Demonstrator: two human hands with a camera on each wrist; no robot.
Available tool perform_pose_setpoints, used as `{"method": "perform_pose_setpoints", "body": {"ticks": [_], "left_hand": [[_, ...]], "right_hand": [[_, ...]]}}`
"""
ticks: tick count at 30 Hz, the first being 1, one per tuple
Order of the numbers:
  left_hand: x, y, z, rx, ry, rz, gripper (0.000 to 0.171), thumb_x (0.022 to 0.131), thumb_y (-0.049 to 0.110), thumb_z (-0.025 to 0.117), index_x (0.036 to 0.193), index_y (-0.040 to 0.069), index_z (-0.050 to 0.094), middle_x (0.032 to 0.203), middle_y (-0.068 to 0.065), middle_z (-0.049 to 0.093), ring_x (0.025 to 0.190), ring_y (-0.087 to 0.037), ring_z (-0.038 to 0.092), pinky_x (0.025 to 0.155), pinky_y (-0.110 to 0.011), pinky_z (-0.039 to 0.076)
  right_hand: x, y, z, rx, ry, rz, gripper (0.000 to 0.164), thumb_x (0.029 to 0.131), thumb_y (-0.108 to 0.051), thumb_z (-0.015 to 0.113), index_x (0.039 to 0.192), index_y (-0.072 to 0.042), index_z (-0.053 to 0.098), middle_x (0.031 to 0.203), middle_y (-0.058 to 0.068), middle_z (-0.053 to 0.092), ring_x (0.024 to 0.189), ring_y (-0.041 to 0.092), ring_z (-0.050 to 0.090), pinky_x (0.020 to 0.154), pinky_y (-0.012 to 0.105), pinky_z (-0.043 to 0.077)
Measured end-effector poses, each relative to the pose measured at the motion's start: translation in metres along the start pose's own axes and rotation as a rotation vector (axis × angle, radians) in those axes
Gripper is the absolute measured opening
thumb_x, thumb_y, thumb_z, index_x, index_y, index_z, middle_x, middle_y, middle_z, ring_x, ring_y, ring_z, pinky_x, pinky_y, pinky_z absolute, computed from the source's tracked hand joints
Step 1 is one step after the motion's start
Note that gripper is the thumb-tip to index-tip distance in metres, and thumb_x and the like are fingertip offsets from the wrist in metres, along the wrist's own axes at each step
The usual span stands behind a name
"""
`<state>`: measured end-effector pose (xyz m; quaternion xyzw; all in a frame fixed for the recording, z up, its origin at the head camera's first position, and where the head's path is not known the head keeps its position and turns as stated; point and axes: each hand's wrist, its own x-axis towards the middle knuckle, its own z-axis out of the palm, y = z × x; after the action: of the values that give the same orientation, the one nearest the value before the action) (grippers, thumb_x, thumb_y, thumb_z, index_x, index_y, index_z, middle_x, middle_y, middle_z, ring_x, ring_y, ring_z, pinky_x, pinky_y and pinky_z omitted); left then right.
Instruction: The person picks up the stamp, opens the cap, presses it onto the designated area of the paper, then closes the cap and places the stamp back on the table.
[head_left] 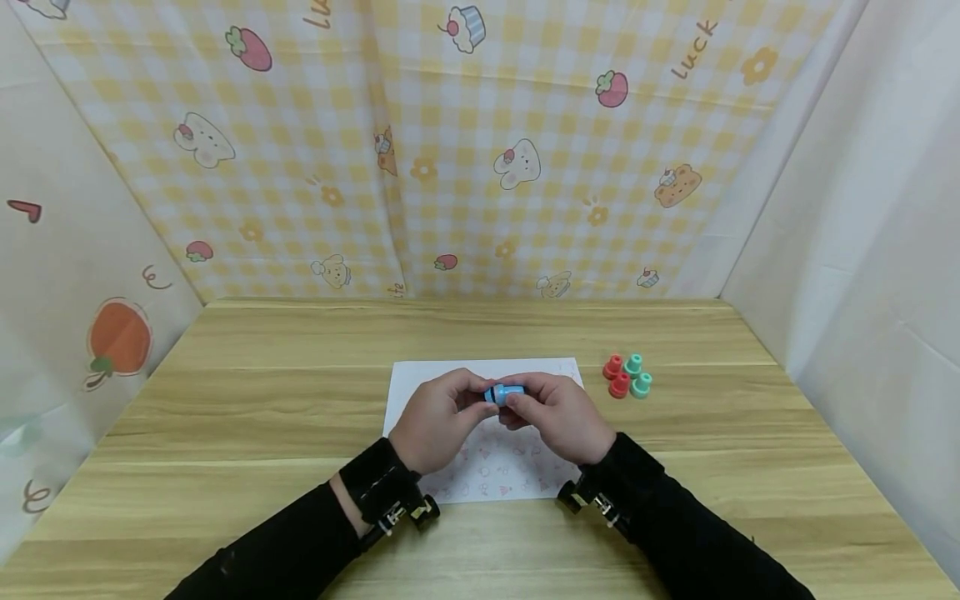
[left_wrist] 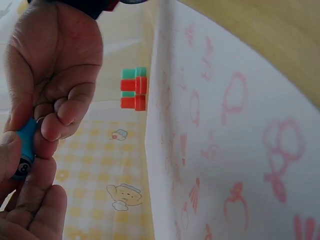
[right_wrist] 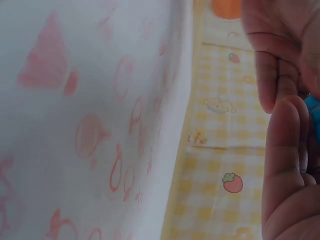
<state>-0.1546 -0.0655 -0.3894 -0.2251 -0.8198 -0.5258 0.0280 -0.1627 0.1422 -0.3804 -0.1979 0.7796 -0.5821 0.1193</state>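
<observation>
Above the paper, both hands meet at a small blue toy stamp (head_left: 504, 394), its wider end to the left. My left hand (head_left: 437, 417) pinches that wider end between thumb and fingers. The narrower end is gripped by my right hand (head_left: 562, 412), its thumb across the near side. In the left wrist view, a round black "8" mark shows on the stamp (left_wrist: 27, 145), and fingers cover part of its body. Only a sliver of blue stamp (right_wrist: 314, 115) appears at the right wrist view's edge. Beneath the hands lies a white sheet of paper (head_left: 480, 483) with pink printed pictures.
Right of the paper stand red stamps (head_left: 618, 384) and green stamps (head_left: 641, 385), grouped closely. The wooden table (head_left: 262, 400) ends at a yellow checked cloth (head_left: 450, 208) behind. White cloth walls (head_left: 862, 208) flank it.
</observation>
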Motion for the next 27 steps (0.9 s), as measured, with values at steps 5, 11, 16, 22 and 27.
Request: {"method": "perform_pose_setpoints", "body": {"ticks": [5,11,16,22,27], "left_hand": [[0.000,0.002,-0.006,0.025,-0.012,0.014,0.016,0.096,0.010,0.077,0.111,0.007,0.073,0.112,-0.006,0.078,0.099,-0.015,0.077,0.093,-0.032,0.061],[0.001,0.003,-0.013,0.083,0.030,-0.027,0.020,0.095,0.013,0.079,0.114,0.008,0.073,0.106,-0.003,0.079,0.095,-0.012,0.075,0.088,-0.033,0.060],[0.003,0.000,-0.017,0.102,0.064,-0.064,0.019,0.095,0.014,0.079,0.114,0.010,0.073,0.106,-0.002,0.078,0.100,-0.014,0.076,0.097,-0.042,0.059],[0.004,-0.003,-0.019,0.130,0.073,-0.073,0.018,0.097,0.015,0.077,0.113,0.010,0.073,0.112,-0.004,0.077,0.103,-0.017,0.077,0.098,-0.044,0.059],[0.005,-0.006,-0.020,0.150,0.061,-0.093,0.017,0.098,0.017,0.077,0.114,0.012,0.073,0.116,-0.004,0.077,0.103,-0.016,0.076,0.098,-0.042,0.059]], "right_hand": [[0.001,0.000,-0.002,0.042,-0.021,0.001,0.028,0.108,-0.008,0.057,0.127,0.009,0.068,0.113,0.021,0.076,0.091,0.006,0.073,0.085,0.027,0.062],[0.005,0.001,-0.011,0.172,-0.052,0.038,0.035,0.112,-0.008,0.047,0.132,0.019,0.055,0.099,0.003,0.073,0.089,0.006,0.071,0.084,0.026,0.061],[0.005,0.003,-0.023,0.254,-0.048,0.066,0.038,0.113,-0.007,0.043,0.134,0.024,0.047,0.095,-0.005,0.066,0.089,0.007,0.065,0.085,0.023,0.058],[0.005,-0.002,-0.037,0.214,-0.040,0.124,0.039,0.113,-0.009,0.041,0.140,0.019,0.048,0.103,-0.003,0.062,0.091,0.012,0.060,0.087,0.024,0.055],[0.012,-0.009,-0.047,0.061,0.040,0.130,0.037,0.113,-0.008,0.042,0.142,0.014,0.048,0.103,0.002,0.062,0.087,0.013,0.059,0.081,0.024,0.055]]}}
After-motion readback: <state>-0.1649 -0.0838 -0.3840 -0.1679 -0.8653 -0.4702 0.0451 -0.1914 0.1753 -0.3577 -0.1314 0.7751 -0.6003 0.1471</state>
